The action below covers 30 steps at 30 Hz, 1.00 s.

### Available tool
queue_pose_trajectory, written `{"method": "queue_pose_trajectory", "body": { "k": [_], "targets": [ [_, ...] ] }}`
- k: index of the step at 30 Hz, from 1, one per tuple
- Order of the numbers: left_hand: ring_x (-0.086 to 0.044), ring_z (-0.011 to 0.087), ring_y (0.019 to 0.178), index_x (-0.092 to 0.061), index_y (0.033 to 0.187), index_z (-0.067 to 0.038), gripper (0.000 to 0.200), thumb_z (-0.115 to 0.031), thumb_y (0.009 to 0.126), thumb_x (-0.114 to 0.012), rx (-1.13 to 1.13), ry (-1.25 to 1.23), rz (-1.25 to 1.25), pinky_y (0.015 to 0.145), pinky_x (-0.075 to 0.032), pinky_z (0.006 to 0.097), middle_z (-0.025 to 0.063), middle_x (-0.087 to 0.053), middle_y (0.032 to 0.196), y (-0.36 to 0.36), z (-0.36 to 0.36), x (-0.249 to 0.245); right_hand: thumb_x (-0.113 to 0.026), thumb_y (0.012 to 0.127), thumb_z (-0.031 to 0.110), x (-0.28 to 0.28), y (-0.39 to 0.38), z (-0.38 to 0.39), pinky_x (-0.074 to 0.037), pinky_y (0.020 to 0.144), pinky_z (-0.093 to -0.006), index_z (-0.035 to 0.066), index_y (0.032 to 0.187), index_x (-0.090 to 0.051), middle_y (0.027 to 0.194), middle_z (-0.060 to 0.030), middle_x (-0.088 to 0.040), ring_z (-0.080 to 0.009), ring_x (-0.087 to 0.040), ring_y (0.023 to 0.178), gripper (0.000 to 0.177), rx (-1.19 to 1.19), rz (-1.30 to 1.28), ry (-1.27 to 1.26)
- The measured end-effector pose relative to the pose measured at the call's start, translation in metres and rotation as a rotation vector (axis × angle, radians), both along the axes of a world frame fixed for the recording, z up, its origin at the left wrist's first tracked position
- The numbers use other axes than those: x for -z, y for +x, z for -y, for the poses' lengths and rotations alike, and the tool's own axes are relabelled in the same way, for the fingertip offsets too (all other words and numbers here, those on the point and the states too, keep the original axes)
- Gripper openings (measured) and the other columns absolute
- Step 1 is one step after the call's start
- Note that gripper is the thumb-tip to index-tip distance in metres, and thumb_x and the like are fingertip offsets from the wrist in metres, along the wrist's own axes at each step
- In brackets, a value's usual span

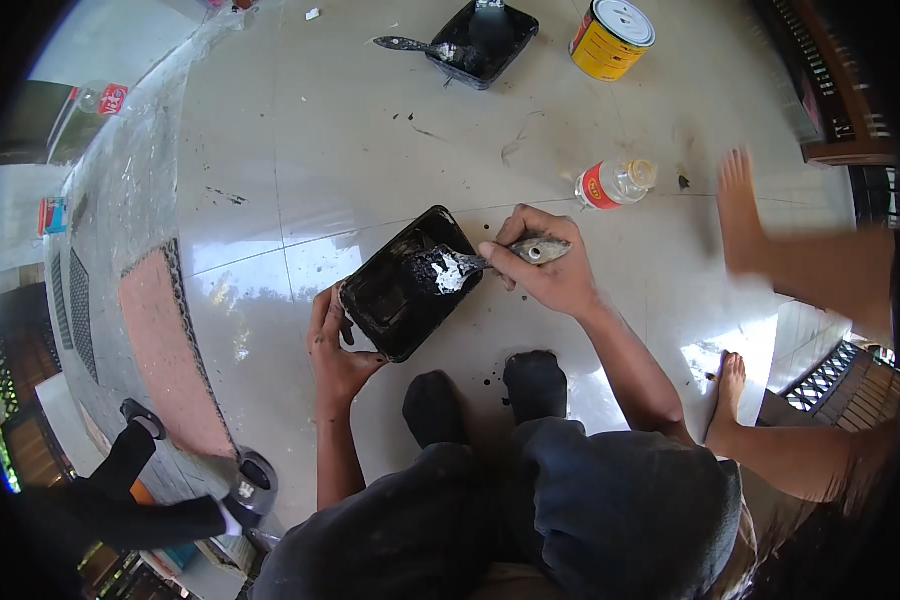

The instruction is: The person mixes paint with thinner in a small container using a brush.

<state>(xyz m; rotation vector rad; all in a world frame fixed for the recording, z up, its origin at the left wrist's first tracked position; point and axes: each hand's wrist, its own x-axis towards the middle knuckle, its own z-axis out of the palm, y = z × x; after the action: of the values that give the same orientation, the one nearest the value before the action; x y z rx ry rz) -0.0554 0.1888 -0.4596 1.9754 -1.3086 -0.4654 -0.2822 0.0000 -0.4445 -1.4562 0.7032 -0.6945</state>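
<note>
My left hand (338,348) grips the left edge of a black paint tray (390,325), thumb along the near side and fingers at the far side. Dark paint coats the inside of the tray. My right hand (545,262) is closed round the handle of a paintbrush (542,250). Its bristle end lies inside the tray, near the right wall, with silvery-white patches showing on the dark paint there. To the right of the tray, beyond my right hand, a clear plastic bottle with a red label (610,184) lies on its side.
Farther off sit a second black tray (510,50) with a brush (405,44) and a yellow paint can (612,45). Another person's bare feet (738,205) are at the right; shoes of someone else (255,480) are at lower left, by a pink mat (170,350).
</note>
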Motion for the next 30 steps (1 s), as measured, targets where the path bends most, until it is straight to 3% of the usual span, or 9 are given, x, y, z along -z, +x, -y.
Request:
{"method": "queue_pose_trajectory", "body": {
  "k": [2,7,11,13,16,23,30],
  "targets": [
    [-0.060,0.0180,0.082,-0.061,0.133,-0.005,0.090,-0.018,0.050,-0.094,0.001,-0.008,0.003,0.062,-0.049,0.0292,0.0089,-0.062,0.119,0.000,0.000,0.002,-0.074,0.090,0.010,-0.001,-0.002,-0.002,-0.041,0.047,-0.0243,0.002,0.077,-0.057,0.063,-0.0033,-0.062,-0.0083,-0.058,0.053,0.022,0.021,0.034,0.202],
    [-0.060,0.0180,0.083,-0.061,0.133,-0.005,0.091,-0.018,0.049,-0.094,-0.002,-0.029,0.001,0.062,-0.050,0.0295,0.0092,-0.061,0.119,0.001,-0.001,0.004,-0.070,0.093,0.009,0.012,-0.007,0.000,-0.037,0.039,-0.0239,0.003,0.079,-0.055,0.063,-0.0067,-0.062,-0.0119,-0.058,0.046,0.021,0.145,0.127,0.404],
    [-0.062,0.0216,0.094,-0.064,0.118,0.000,0.076,-0.021,0.050,-0.092,-0.027,-0.002,-0.001,0.066,-0.051,0.0306,0.0097,-0.059,0.114,-0.001,0.001,0.000,-0.067,0.093,0.009,0.019,-0.009,-0.001,-0.036,0.038,-0.0254,0.002,0.080,-0.054,0.063,-0.0108,-0.062,-0.0151,-0.059,0.045,0.020,0.185,0.163,0.502],
    [-0.062,0.0229,0.096,-0.064,0.118,0.000,0.077,-0.021,0.050,-0.092,-0.067,0.049,-0.075,0.068,-0.052,0.0313,0.0101,-0.059,0.114,-0.002,0.001,-0.001,-0.068,0.093,0.009,0.017,-0.009,0.000,-0.036,0.038,-0.0257,0.002,0.079,-0.054,0.063,-0.0115,-0.062,-0.0157,-0.058,0.045,0.021,0.202,0.158,0.498],
    [-0.059,0.0174,0.080,-0.061,0.129,-0.003,0.090,-0.021,0.048,-0.096,-0.005,-0.044,0.034,0.059,-0.049,0.0285,0.0092,-0.060,0.117,0.002,0.000,0.005,-0.068,0.093,0.009,0.015,-0.010,0.001,-0.036,0.038,-0.0260,0.002,0.079,-0.054,0.063,-0.0119,-0.062,-0.0161,-0.058,0.045,0.021,0.212,0.147,0.476],
    [-0.059,0.0175,0.082,-0.061,0.128,-0.001,0.091,-0.022,0.047,-0.096,-0.006,-0.066,0.052,0.060,-0.049,0.0288,0.0090,-0.060,0.117,0.005,0.000,0.008,-0.067,0.093,0.009,0.009,-0.018,0.000,-0.036,0.038,-0.0263,0.003,0.078,-0.053,0.063,-0.0123,-0.063,-0.0171,-0.059,0.045,0.022,0.261,0.166,0.426],
    [-0.058,0.0166,0.081,-0.062,0.125,0.001,0.086,-0.021,0.049,-0.094,-0.064,-0.036,-0.017,0.062,-0.049,0.0286,0.0076,-0.059,0.114,0.006,0.008,0.003,-0.064,0.095,0.014,0.000,-0.022,-0.005,-0.034,0.041,-0.0252,0.009,0.080,-0.052,0.065,-0.0081,-0.061,-0.0149,-0.055,0.048,0.020,0.446,0.252,0.645]
  ]
}}
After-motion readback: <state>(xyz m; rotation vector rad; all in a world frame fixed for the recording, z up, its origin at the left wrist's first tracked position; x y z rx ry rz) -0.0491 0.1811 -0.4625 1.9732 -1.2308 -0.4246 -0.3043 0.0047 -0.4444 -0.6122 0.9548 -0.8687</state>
